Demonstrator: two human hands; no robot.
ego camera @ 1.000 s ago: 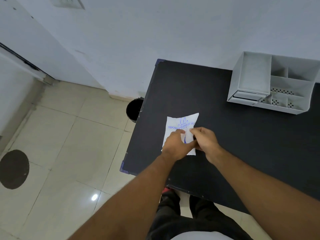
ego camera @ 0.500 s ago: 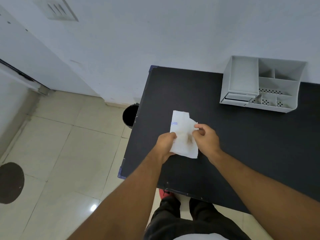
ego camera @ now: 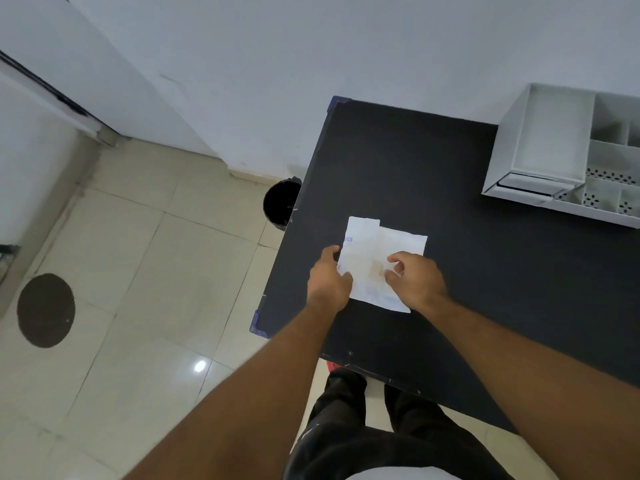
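Note:
A white paper packet (ego camera: 377, 251) with blue print lies on the black table (ego camera: 450, 306) near its left edge, unfolded and wider than long. My left hand (ego camera: 329, 278) grips the packet's left edge, fingers curled round it. My right hand (ego camera: 415, 278) sits over the packet's lower right part, thumb and forefinger pinching the paper near its middle. The packet's lower left corner is hidden under my left hand.
A white desk organiser (ego camera: 568, 157) with several compartments stands at the table's back right against the wall. A black waste bin (ego camera: 280, 202) stands on the tiled floor by the table's left edge. A dark round mat (ego camera: 46, 310) lies on the floor at left.
The packet has been turned over and opened out to the right, its printed face mostly hidden now. My right hand moved right with the flap; my left hand shifted to the left edge.

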